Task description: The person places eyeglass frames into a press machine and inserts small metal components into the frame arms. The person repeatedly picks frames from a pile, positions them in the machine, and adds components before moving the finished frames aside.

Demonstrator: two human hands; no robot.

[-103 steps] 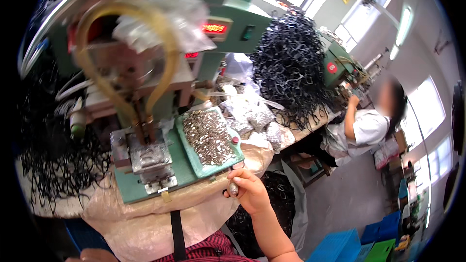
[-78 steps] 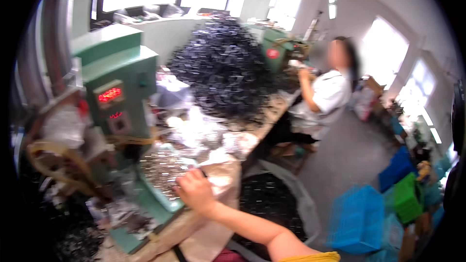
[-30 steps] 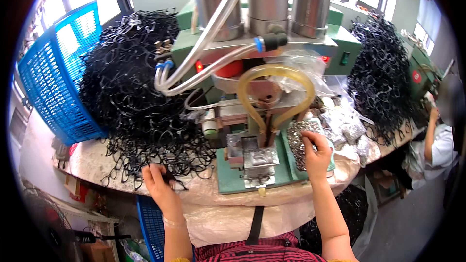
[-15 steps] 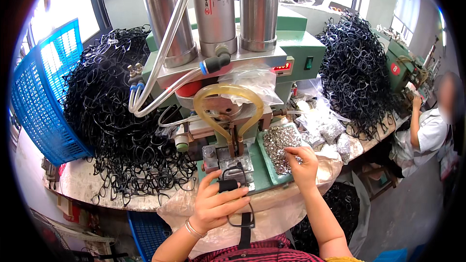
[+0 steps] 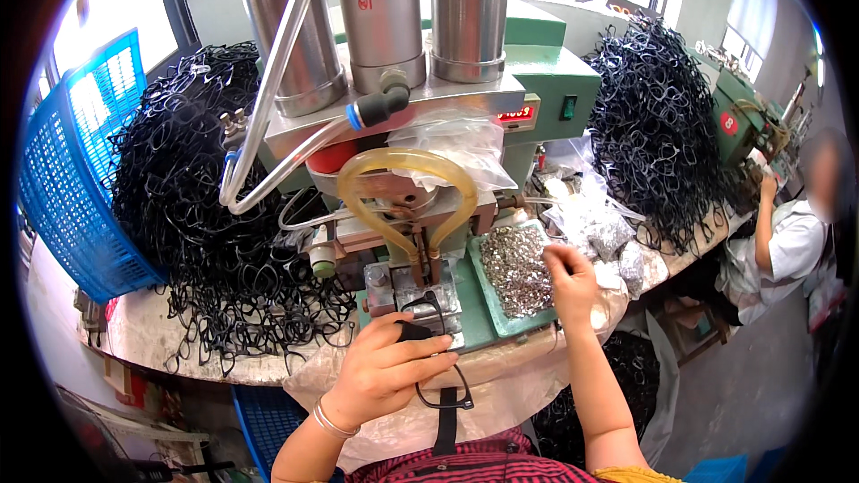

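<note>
My left hand is closed on a black eyeglass frame, a dark wrap around one finger. One part of the frame reaches over the small metal block under the press's two copper-coloured tips; a rim hangs below my fingers. To the right, my right hand is raised by the edge of a green tray filled with small shiny metal parts. Its thumb and fingertips are pinched together; anything between them is too small to make out.
A green press with steel cylinders and looped hoses stands ahead. Heaps of black eyeglass frames lie on both sides. A blue basket leans at left. Plastic bags lie beyond the tray. A person sits far right.
My right hand has moved from over the tray's parts toward its right edge, fingers still pinched. The left hand stays on the eyeglass frame. The whole view has shifted slightly.
</note>
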